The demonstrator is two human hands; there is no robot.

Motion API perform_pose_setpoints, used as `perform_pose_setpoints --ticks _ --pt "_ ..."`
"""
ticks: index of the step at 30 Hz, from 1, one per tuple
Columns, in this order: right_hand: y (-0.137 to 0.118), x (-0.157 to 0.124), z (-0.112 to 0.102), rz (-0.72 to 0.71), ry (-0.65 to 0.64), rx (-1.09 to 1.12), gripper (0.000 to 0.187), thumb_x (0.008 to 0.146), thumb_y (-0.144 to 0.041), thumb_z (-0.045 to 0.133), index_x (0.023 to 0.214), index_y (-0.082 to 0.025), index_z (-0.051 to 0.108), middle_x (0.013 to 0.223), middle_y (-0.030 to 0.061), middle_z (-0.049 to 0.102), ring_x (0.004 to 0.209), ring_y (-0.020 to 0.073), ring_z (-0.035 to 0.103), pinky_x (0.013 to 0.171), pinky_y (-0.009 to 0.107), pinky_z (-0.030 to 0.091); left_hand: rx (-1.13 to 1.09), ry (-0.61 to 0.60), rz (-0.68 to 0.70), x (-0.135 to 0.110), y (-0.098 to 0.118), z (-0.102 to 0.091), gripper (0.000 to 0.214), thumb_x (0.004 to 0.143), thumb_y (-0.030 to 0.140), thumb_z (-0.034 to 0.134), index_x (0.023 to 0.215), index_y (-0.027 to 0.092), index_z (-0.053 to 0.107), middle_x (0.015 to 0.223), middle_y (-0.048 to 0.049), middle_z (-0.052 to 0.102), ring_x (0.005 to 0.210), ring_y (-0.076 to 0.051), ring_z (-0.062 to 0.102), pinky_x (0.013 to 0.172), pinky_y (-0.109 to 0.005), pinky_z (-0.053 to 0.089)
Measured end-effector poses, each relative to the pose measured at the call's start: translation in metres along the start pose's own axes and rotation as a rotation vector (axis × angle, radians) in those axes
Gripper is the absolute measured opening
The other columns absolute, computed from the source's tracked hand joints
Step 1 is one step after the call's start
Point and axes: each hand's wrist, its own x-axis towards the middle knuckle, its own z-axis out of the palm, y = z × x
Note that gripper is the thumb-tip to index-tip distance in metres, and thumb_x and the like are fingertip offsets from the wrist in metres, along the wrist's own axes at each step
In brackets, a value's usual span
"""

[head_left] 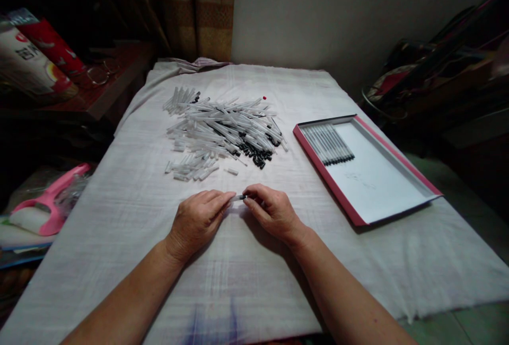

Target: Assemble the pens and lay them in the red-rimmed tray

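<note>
Grip: L hand (201, 213) pinches the clear end of a pen (238, 197), thumb + fingers together; R hand (274, 210) has thumb & forefinger closed on its blk end.
Pen: btwn the two hands, roughly level, over the white cloth (131, 191); partly hidden by fingers, can't tell full length.
Pile: clear tubes (214, 122) heaped beyond the hands, lying every which way.
Blk bits: small blk caps (254, 153) bunched at pile's near R side.
Short pcs: clear short pcs (193, 167) at pile's near L; one lies apart, nearer the hands.
Red bit: tiny red pc (264, 98) nr pile's far R edge.
Tray: shallow, pink-edged tray (397, 173), R of pile, white inside.
Row: filled tubes (328, 143) side by side in tray's far L part, blk ends toward the person.
Side table: dark-red side table (119, 77), far L, w/ labeled jar (34, 61).
</note>
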Motion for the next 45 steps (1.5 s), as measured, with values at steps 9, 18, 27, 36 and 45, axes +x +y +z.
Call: perform_pose_setpoints --ticks 9,18,27,36,45 --pt "-0.002 0.004 0.008 0.115 0.097 0.142 0.011 0.086 -0.027 0.055 0.084 -0.02 0.064 0.075 0.002 0.068 0.067 0.014 0.061 0.066 0.025 0.046 0.103 0.162 -0.026 0.004 0.0 -0.005 0.023 0.094 0.026 0.054 0.113 0.023 0.066 0.102 -0.0063 0.073 0.096 -0.022 0.065 0.084 -0.037 0.048" --pt "-0.002 0.008 0.015 0.282 0.269 0.469 0.014 0.082 -0.033 0.057 0.082 -0.019 0.059 0.067 -0.0007 0.063 0.056 0.0116 0.052 0.055 0.023 0.042 -0.605 0.229 -0.549 0.006 0.002 0.003 0.039 0.089 0.048 0.057 0.11 0.018 0.069 0.098 -0.0093 0.074 0.083 -0.02 0.069 0.069 -0.029 0.055" --pt "-0.011 0.021 0.017 0.095 -0.084 -0.106 0.018 0.083 -0.029 0.065 0.098 -0.02 0.068 0.085 0.0029 0.07 0.071 0.0143 0.06 0.068 0.026 0.043 -1.201 0.419 -0.927 0.014 -0.001 0.0 0.056 0.068 0.067 0.071 0.09 0.017 0.061 0.079 -0.0027 0.069 0.07 -0.015 0.066 0.06 -0.025 0.055" --pt "-0.007 0.054 0.016 0.215 -0.028 -0.487 0.041 0.088 -0.04 0.06 0.125 -0.021 0.06 0.105 0.0084 0.068 0.088 0.0205 0.065 0.076 0.03 0.047 -1.103 0.308 -0.851 0.013 -0.006 -0.002 0.051 0.078 0.064 0.061 0.1 0.018 0.061 0.059 0.007 0.052 0.048 -0.008 0.05 0.044 -0.017 0.04" --pt "0.004 0.056 0.009 0.198 0.031 -0.314 0.015 0.085 -0.023 0.058 0.097 -0.022 0.068 0.089 0.0043 0.072 0.077 0.0173 0.064 0.072 0.027 0.046 -1.028 0.106 -0.79 0.01 -0.007 -0.003 0.05 0.082 0.058 0.058 0.113 0.018 0.058 0.059 0.0078 0.049 0.041 -0.007 0.043 0.04 -0.017 0.035"
